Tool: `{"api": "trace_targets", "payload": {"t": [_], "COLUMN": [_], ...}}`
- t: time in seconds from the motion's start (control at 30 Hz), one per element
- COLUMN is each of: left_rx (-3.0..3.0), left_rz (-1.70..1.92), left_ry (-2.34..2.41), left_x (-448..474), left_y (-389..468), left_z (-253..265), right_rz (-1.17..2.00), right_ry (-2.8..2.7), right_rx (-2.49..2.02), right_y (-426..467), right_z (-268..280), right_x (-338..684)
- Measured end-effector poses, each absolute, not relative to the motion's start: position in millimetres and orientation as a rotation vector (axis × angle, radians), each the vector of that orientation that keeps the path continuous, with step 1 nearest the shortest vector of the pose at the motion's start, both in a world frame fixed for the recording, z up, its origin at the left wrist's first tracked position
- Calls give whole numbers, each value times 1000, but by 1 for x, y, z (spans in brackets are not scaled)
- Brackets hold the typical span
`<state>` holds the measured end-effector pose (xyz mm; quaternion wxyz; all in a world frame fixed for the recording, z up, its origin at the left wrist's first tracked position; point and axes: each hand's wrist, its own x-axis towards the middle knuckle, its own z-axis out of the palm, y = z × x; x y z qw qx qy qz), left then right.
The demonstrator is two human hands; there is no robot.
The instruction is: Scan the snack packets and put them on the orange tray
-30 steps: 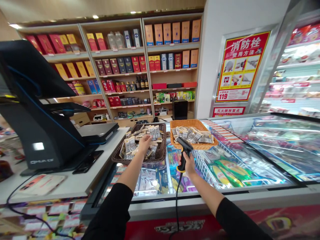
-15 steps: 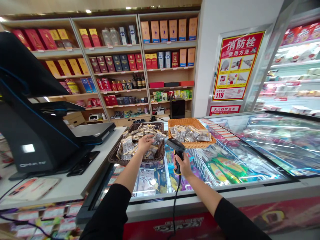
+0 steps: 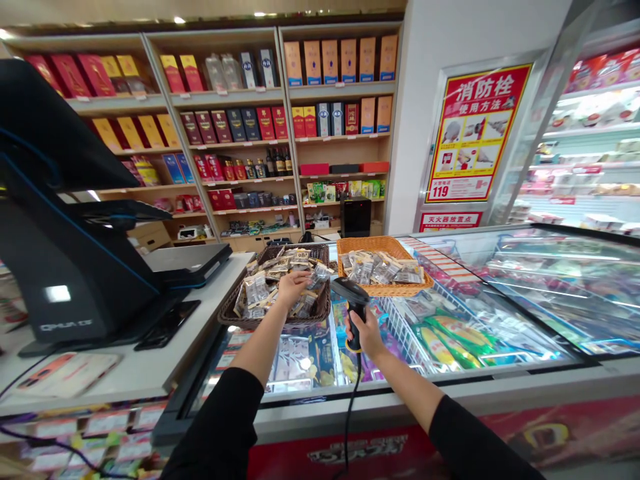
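Note:
My right hand (image 3: 369, 331) is wrapped round the handle of a black barcode scanner (image 3: 354, 303), its head pointing left and its cord hanging down. Over the right part of a dark brown wicker basket (image 3: 227, 312), my left hand (image 3: 293, 288) pinches a small clear snack packet (image 3: 320, 272). Many similar packets (image 3: 257, 288) fill this basket. The scanner's head is close to the held packet, just to its lower right. An orange-tan wicker basket (image 3: 395, 290) with more packets stands behind and right of the scanner.
Both baskets stand on a glass-topped chest freezer (image 3: 310, 393) with packaged goods inside. On the left counter are a black checkout terminal (image 3: 85, 267), a scale (image 3: 193, 263), a dark phone (image 3: 167, 325) and a white phone-shaped item (image 3: 67, 375). Shelves (image 3: 230, 143) of boxes line the back wall.
Both hands hold nearly the same place. The scanner has shifted very slightly left, and the view has moved a little.

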<state>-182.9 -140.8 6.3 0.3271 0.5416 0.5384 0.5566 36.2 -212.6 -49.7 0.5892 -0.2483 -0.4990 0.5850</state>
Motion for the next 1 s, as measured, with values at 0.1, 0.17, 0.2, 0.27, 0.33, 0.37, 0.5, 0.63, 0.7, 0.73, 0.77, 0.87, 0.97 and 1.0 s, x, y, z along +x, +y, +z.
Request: {"api": "trace_targets", "payload": {"t": [0.1,0.17,0.2,0.27,0.33,0.37,0.5,0.63,0.7,0.73,0.77,0.87,0.97,1.0], "left_rx": [1426,1440,1444,1451,1483,1525,1905,2140,2136,2118,2096,1994,1869,1819], "left_rz": [1547,1656,1701,1730,1683,1632,1255,1029,1076,1098,1103,984,742,757], "left_ry": [1414,1431,1441,1441,1410,1406,1588,1696,1725,1747,1778,1981,2243,2245], "left_x": [-181,-173,-166,-144,-112,-94,-36,-32,-52,-67,-84,-145,-204,-221], "left_y": [-144,-141,-137,-126,-110,-101,-76,-75,-84,-90,-97,-123,-148,-155], "left_z": [15,24,30,39,44,44,36,33,39,44,49,61,63,62], "right_rz": [1290,1178,1118,1021,957,929,850,848,873,893,920,1056,1214,1251], "right_ry": [-1095,-991,-924,-779,-659,-614,-554,-528,-541,-566,-604,-767,-893,-914], "right_rx": [-577,-576,-573,-572,-588,-603,-689,-737,-725,-711,-692,-617,-567,-563], "right_y": [-207,-199,-194,-183,-174,-170,-162,-160,-161,-163,-165,-175,-184,-187], "right_z": [-54,-56,-56,-55,-54,-53,-56,-59,-58,-58,-57,-57,-59,-60], "right_x": [39,43,45,49,55,57,67,70,67,65,62,51,41,39]}}
